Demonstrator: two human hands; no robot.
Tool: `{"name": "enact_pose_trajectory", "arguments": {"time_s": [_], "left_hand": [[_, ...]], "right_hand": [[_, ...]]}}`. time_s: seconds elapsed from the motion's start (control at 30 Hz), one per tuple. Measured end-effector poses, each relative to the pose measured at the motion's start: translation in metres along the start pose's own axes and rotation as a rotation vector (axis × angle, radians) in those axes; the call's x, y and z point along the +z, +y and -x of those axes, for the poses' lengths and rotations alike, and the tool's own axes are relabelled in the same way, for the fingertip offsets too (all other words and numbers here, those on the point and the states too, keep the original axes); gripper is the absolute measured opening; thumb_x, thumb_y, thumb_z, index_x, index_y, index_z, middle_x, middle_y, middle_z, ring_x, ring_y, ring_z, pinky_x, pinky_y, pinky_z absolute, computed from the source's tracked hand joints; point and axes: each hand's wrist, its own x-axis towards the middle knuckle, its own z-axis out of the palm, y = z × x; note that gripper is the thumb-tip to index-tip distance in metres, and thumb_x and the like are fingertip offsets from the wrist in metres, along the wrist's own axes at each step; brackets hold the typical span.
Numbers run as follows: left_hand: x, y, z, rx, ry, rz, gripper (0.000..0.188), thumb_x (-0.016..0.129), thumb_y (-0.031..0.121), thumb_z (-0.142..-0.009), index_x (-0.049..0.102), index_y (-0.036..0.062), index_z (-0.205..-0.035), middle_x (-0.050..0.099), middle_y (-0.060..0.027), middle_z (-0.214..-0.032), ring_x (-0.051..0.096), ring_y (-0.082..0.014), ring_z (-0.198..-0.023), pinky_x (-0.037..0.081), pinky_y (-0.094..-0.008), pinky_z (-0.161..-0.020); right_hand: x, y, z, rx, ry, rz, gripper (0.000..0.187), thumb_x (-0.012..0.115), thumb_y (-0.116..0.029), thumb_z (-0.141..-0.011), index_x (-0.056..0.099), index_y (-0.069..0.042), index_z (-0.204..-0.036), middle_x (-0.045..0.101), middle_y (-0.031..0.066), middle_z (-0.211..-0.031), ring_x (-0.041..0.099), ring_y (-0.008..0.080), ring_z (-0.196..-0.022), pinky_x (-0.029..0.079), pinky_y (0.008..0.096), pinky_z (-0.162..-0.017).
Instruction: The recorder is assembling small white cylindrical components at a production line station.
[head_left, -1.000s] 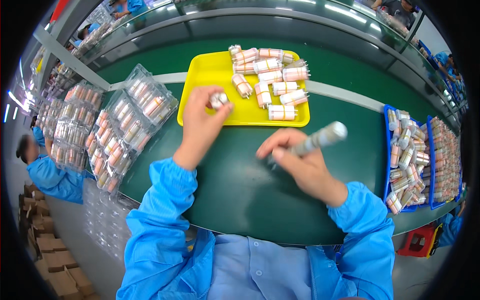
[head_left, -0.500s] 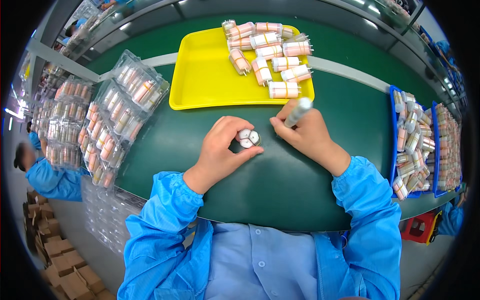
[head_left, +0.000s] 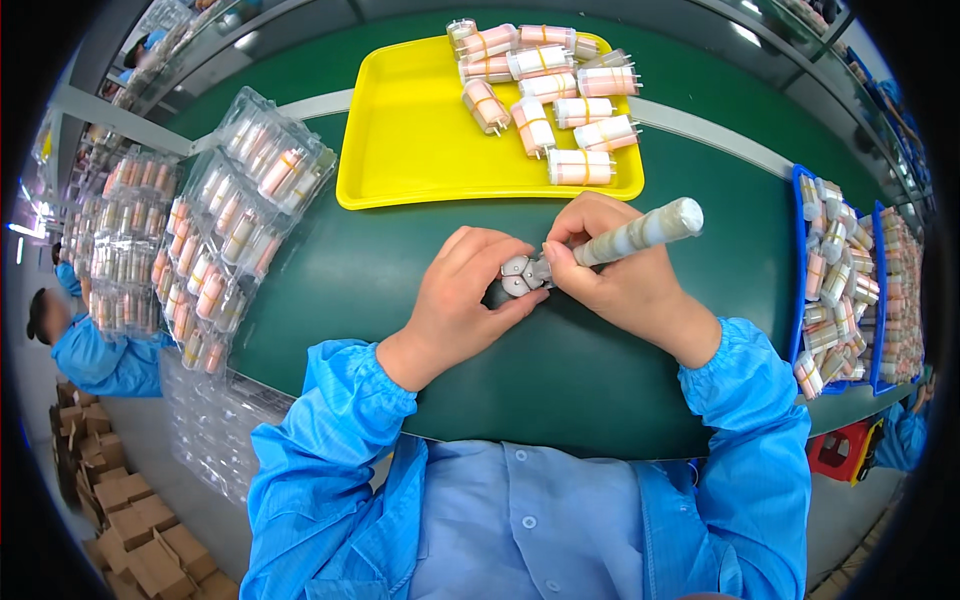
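My left hand is closed around a bundle of three cylinders, standing with its round whitish ends up. Thumb and fingers grip its sides just over the green table. In my right hand is a tool with a thick, grey-white wrapped handle, held like a pen. The handle slants up to the right. Its working end is at the right edge of the bundle, partly hidden by my fingers, so I cannot tell exactly what it touches.
Beyond my hands lies a yellow tray with several banded pink-and-white cylinder bundles on its right side. Clear plastic trays of cylinders stand at left. Blue bins full of bundles are at right. A co-worker's blue sleeve shows far left.
My right hand has brought the tool's working end to the bundle, and its handle now leans right. My left hand and the bundle have shifted slightly right.
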Motion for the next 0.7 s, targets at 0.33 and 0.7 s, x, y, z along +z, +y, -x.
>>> {"name": "enact_pose_trajectory", "arguments": {"time_s": [0.33,0.7], "left_hand": [[0.002,0.005,0.004,-0.086,0.018,0.024,0.047,0.089,0.003,-0.069,0.066,0.0044,-0.111,0.065,-0.0104,-0.102,0.063,-0.0254,-0.087,0.052,-0.0359,-0.074],[0.004,-0.005,0.014,-0.185,-0.108,0.293,0.08,0.069,-0.01,-0.077,0.035,0.0038,-0.147,0.064,-0.0142,-0.122,0.063,-0.0201,-0.11,0.05,-0.0325,-0.096]], "right_hand": [[0.005,0.002,0.002,0.039,-0.026,-0.06,0.015,0.076,-0.011,-0.086,0.063,-0.003,-0.086,0.062,0.0068,-0.078,0.06,0.0162,-0.065,0.047,0.0325,-0.057],[-0.005,0.008,-0.004,0.031,0.025,-0.189,0.01,0.072,-0.007,-0.086,0.062,-0.003,-0.085,0.061,0.0057,-0.081,0.058,0.0172,-0.073,0.046,0.0326,-0.064]]}}
